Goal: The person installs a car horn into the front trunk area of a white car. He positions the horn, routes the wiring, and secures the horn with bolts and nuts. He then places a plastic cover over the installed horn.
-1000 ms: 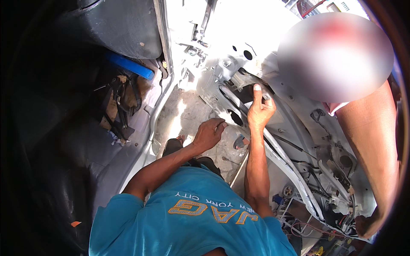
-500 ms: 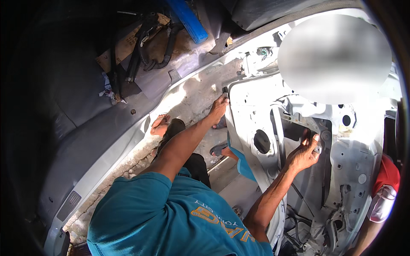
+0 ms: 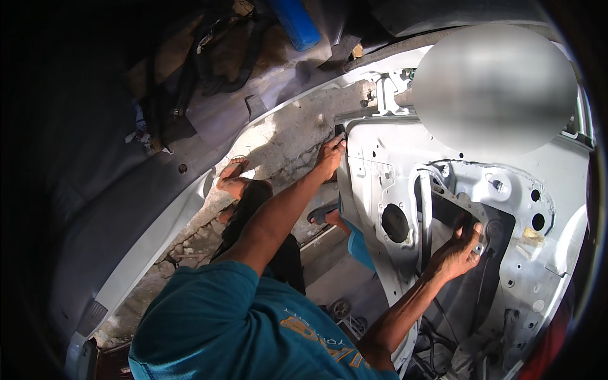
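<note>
A white, stripped car door (image 3: 373,171) with cut-out openings stands upright in front of me. My left hand (image 3: 330,158) is closed around its left edge, near the upper corner. In the large opening of the inner panel, my right hand (image 3: 457,250) grips the metal rim, thumb on the near side and fingers curled into the dark gap. Part of those fingers is hidden. Dark cables (image 3: 434,342) hang below the opening.
The car's sill (image 3: 152,253) curves along the left. On the car floor lie dark hoses (image 3: 244,69) and a blue object (image 3: 294,25). A sandalled foot (image 3: 324,214) shows beside the door, with teal cloth (image 3: 360,244) behind it. Red fabric (image 3: 550,345) shows lower right.
The door appears a little farther right and lower, and both hands keep their hold on it. The other person's forearm at the lower right has gone from sight, leaving dim red fabric.
</note>
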`<state>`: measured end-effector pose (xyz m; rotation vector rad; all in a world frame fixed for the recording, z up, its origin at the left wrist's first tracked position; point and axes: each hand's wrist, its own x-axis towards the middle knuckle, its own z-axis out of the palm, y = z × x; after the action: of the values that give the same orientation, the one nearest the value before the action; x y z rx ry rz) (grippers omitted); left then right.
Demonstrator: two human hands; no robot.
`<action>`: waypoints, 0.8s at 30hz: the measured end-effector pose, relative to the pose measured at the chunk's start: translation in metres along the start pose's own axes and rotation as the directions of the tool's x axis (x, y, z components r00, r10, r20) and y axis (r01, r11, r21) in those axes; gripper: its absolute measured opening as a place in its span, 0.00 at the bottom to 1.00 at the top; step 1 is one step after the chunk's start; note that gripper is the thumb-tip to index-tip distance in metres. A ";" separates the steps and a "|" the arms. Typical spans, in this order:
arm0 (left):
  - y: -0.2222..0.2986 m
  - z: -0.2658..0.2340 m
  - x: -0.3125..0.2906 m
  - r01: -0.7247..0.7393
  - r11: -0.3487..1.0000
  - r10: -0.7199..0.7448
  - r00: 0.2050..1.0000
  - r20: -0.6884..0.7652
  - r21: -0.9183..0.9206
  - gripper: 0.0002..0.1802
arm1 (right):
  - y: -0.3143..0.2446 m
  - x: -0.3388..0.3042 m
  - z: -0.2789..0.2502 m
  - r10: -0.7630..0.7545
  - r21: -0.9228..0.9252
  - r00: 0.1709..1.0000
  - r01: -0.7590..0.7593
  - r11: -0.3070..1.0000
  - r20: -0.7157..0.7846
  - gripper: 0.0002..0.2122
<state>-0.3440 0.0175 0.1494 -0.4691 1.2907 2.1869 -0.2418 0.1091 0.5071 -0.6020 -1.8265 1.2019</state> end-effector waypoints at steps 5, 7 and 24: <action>-0.020 0.003 0.010 -0.021 0.992 0.019 1.000 -0.015 -0.121 0.27 | -0.002 -0.018 0.010 -0.015 0.044 1.000 0.015 0.999 0.008 0.15; -0.027 0.005 0.012 -0.055 0.987 0.050 0.998 -0.040 -0.148 0.28 | 0.005 -0.023 0.002 -0.026 0.016 1.000 0.026 1.000 0.006 0.16; -0.040 0.008 0.016 -0.064 0.972 0.061 0.998 -0.022 -0.227 0.30 | 0.015 -0.036 0.001 -0.007 0.030 1.000 0.006 1.000 0.014 0.16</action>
<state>-0.3325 0.0443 0.1170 -0.5401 1.0794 2.4017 -0.2246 0.0873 0.4796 -0.5712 -1.8175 1.2302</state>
